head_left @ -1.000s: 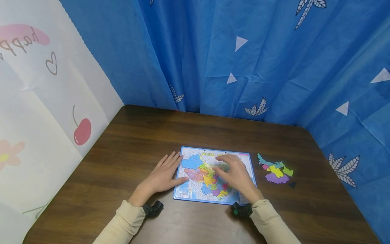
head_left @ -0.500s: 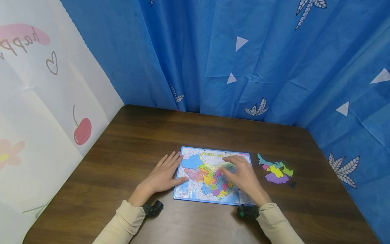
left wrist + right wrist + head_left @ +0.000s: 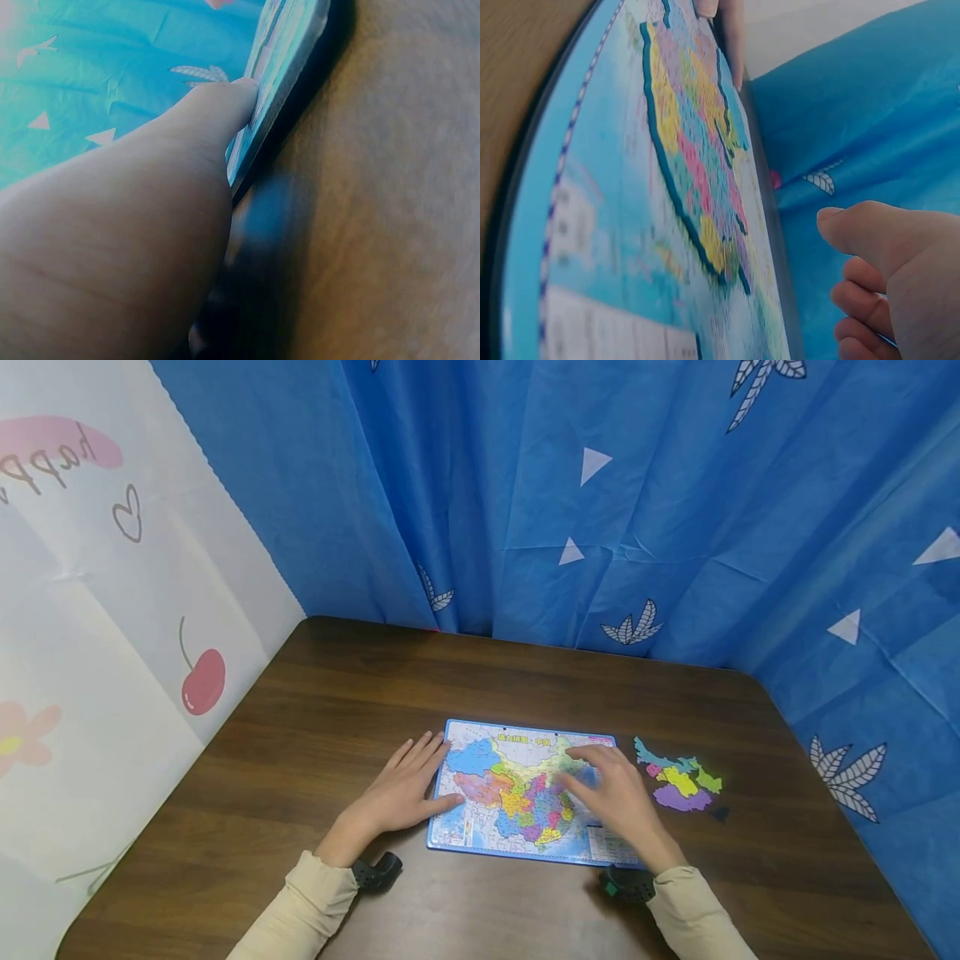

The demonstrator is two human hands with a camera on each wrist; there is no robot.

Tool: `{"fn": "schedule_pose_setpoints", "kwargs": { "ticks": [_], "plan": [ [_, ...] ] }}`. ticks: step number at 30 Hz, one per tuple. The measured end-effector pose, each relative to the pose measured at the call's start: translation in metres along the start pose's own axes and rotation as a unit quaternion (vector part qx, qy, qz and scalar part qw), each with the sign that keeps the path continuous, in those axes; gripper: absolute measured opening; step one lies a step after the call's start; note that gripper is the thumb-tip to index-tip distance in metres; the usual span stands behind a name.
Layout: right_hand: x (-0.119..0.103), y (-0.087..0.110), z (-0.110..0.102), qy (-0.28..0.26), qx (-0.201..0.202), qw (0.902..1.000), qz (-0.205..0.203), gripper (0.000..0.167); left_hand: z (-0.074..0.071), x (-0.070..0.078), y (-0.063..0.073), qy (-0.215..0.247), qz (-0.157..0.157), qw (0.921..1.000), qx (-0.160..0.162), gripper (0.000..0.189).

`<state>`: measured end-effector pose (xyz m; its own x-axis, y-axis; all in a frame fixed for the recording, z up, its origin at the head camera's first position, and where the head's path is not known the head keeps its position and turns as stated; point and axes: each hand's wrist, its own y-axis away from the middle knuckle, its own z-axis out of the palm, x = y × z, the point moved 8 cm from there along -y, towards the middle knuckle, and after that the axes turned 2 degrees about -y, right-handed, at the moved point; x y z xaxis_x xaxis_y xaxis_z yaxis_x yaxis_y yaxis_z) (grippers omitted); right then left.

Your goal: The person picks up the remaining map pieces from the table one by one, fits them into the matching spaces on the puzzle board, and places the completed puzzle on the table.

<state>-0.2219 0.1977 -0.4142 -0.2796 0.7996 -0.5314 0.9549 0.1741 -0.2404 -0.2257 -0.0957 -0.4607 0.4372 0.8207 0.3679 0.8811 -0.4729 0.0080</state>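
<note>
A map puzzle board point(image 3: 525, 752) with a blue rim lies flat on the table, covered in coloured map pieces across its middle. My left hand point(image 3: 396, 793) rests flat at the board's left side, and its thumb point(image 3: 232, 105) lies over the edge. Above the board's right part hovers my right hand point(image 3: 617, 795), fingers loosely bent and holding nothing visible. In the right wrist view, the thumb point(image 3: 855, 225) and curled fingers stand apart from the board. Fitted pieces form a raised patch point(image 3: 697, 142) there. Part of the board's right side is hidden under the right hand.
Loose puzzle pieces lie to the board's right: a teal one point(image 3: 660, 757), a yellow one point(image 3: 681, 782), a purple one point(image 3: 681, 799), a green one point(image 3: 708, 781), and smaller ones. A blue curtain point(image 3: 487, 527) hangs behind the brown table point(image 3: 360, 685).
My right hand has slid rightward over the board, uncovering more of the title and the middle pieces. The left hand stays put.
</note>
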Motion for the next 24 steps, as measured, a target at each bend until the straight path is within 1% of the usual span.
{"fn": "schedule_pose_setpoints", "kwargs": {
  "ticks": [10, 17, 24],
  "plan": [
    [0.019, 0.008, -0.007, 0.013, 0.012, 0.9998, 0.011, 0.044, 0.001, 0.0, -0.001, -0.001, 0.0, 1.0, -0.002, 0.094],
    [0.032, 0.012, -0.016, 0.01, 0.025, 0.9995, 0.017, 0.044, 0.0, 0.0, -0.001, 0.0, 0.001, 1.0, -0.002, 0.094],
    [0.045, 0.013, -0.02, 0.009, 0.025, 0.9992, 0.029, 0.044, 0.0, 0.0, -0.001, 0.0, 0.002, 1.0, -0.001, 0.093]
  ]
}}
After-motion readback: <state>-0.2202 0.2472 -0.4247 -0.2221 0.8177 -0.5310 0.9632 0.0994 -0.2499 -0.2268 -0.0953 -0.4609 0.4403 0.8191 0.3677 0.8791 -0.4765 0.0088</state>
